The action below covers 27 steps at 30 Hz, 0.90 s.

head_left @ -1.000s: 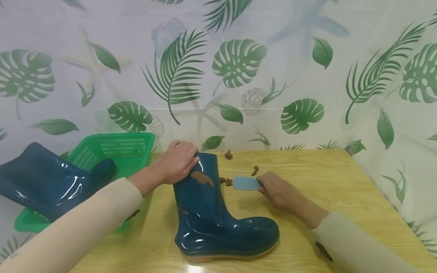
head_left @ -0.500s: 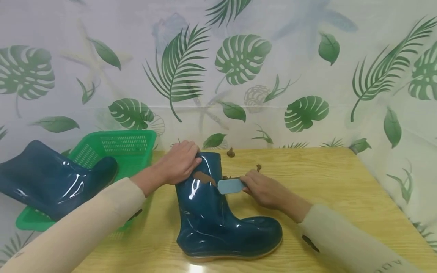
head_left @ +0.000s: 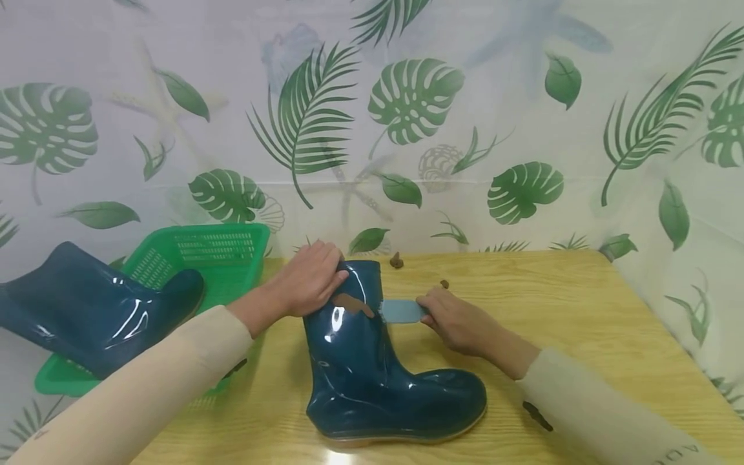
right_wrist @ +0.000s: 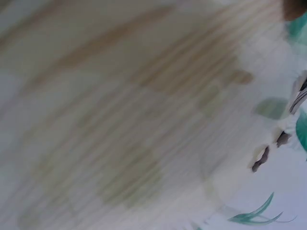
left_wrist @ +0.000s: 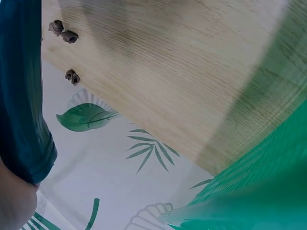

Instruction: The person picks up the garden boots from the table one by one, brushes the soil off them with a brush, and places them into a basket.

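Note:
A shiny dark-blue rubber boot (head_left: pixel 360 361) stands on the table, toe to the right, with a brown smear (head_left: pixel 352 305) on its upper shaft. My left hand (head_left: pixel 314 278) grips the boot's top rim at its left side; the left wrist view shows part of that hand below the boot (left_wrist: pixel 24 96). In my right hand (head_left: pixel 456 320) is a light-blue brush (head_left: pixel 402 311), held by its handle. Its head touches or nearly touches the shaft's right edge, just beside the smear. The right wrist view is blurred and does not show the brush clearly.
A second blue boot (head_left: pixel 110 310) lies across a green plastic basket (head_left: pixel 261 258) at the left. Brown clumps (head_left: pixel 396 261) lie near the back edge of the wooden table (head_left: pixel 540 303). A leaf-printed cloth (head_left: pixel 430 155) hangs behind.
My right hand has brought the brush left to the boot's shaft, dipped it slightly, then raised it level again. My left hand keeps its grip on the boot's rim.

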Each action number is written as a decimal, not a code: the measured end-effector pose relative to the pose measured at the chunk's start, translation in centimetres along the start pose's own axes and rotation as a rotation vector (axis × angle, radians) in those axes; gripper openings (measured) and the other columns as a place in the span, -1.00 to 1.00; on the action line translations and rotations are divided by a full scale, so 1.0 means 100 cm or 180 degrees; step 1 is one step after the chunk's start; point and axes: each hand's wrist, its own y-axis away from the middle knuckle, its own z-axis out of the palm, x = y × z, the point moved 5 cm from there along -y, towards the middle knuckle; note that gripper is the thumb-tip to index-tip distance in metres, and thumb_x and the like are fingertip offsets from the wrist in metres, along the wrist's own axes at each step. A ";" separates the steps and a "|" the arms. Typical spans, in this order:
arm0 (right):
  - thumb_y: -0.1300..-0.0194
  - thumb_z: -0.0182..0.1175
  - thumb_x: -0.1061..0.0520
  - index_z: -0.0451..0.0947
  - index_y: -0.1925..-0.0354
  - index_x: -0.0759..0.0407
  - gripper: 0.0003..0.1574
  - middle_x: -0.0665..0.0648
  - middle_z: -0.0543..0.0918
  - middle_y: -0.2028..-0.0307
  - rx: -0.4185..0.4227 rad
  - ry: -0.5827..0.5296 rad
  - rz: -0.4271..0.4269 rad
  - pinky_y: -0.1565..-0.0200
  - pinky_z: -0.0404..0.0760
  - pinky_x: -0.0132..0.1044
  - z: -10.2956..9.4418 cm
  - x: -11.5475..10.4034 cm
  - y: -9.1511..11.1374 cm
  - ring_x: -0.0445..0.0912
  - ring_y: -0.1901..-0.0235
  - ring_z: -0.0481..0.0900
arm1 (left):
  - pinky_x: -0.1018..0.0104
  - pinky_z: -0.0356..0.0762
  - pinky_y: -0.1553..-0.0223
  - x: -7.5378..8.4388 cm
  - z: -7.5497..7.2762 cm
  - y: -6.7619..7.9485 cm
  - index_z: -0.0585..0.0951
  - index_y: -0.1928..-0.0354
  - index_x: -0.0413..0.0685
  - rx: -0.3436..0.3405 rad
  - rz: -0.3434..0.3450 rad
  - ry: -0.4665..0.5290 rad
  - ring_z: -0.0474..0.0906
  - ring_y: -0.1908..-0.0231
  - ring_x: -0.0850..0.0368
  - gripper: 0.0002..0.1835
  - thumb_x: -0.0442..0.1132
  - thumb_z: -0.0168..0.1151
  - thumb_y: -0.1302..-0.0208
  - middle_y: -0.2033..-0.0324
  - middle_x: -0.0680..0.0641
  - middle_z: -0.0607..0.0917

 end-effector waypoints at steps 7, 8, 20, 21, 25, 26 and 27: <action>-0.64 -0.31 -0.06 0.44 0.01 0.30 -0.48 0.05 0.46 0.31 -0.0009 0.0067 -0.0208 0.29 0.48 -0.34 -0.002 -0.006 -0.007 -0.14 0.32 0.39 | 0.16 0.31 0.24 -0.001 -0.002 0.002 0.46 0.13 -0.17 0.0027 0.0006 -0.0032 0.31 0.29 0.01 -0.72 -0.09 -0.08 -0.56 0.35 -0.05 0.43; -0.64 -0.29 -0.06 0.45 0.01 0.29 -0.49 0.05 0.45 0.31 -0.0013 0.0103 -0.0218 0.30 0.47 -0.34 -0.002 -0.008 -0.011 -0.14 0.33 0.38 | 0.16 0.31 0.24 0.000 -0.002 0.002 0.47 0.13 -0.17 0.0028 0.0012 -0.0029 0.31 0.29 0.01 -0.72 -0.09 -0.09 -0.56 0.35 -0.05 0.43; -0.64 -0.30 -0.07 0.47 0.03 0.30 -0.46 0.07 0.42 0.39 0.0000 0.0403 -0.0190 0.35 0.41 -0.33 -0.003 -0.023 -0.039 -0.10 0.41 0.36 | 0.15 0.32 0.20 0.002 -0.003 0.001 0.45 0.11 -0.19 0.0022 0.0033 0.0044 0.32 0.27 0.00 -0.74 -0.12 -0.09 -0.56 0.32 -0.07 0.43; -0.64 -0.30 -0.07 0.47 0.03 0.30 -0.45 0.07 0.42 0.39 -0.0033 0.0400 -0.0167 0.35 0.41 -0.34 -0.002 -0.022 -0.037 -0.10 0.40 0.36 | 0.15 0.32 0.20 0.002 -0.003 0.001 0.45 0.11 -0.19 0.0013 0.0030 0.0042 0.32 0.27 0.00 -0.74 -0.12 -0.09 -0.56 0.33 -0.07 0.43; -0.64 -0.39 -0.12 0.48 0.05 0.28 -0.37 0.06 0.40 0.41 -0.0042 0.0439 -0.0050 0.40 0.40 -0.36 -0.006 -0.015 -0.028 -0.11 0.41 0.33 | 0.16 0.33 0.20 0.002 -0.003 0.000 0.46 0.12 -0.19 -0.0011 0.0005 0.0008 0.32 0.28 0.00 -0.74 -0.12 -0.08 -0.56 0.34 -0.07 0.43; -0.63 -0.40 -0.13 0.49 0.05 0.28 -0.36 0.06 0.39 0.41 -0.0035 0.0434 -0.0039 0.40 0.40 -0.36 -0.007 -0.015 -0.028 -0.11 0.41 0.33 | 0.16 0.32 0.20 0.003 -0.004 0.000 0.46 0.13 -0.19 -0.0017 0.0007 -0.0005 0.32 0.28 0.00 -0.74 -0.12 -0.08 -0.56 0.35 -0.07 0.42; -0.63 -0.39 -0.13 0.49 0.05 0.27 -0.36 0.06 0.38 0.41 -0.0038 0.0438 -0.0036 0.41 0.39 -0.37 -0.007 -0.014 -0.027 -0.11 0.42 0.32 | 0.16 0.32 0.21 0.003 -0.003 -0.001 0.46 0.14 -0.18 -0.0026 0.0010 -0.0003 0.31 0.29 0.00 -0.74 -0.12 -0.09 -0.56 0.35 -0.06 0.42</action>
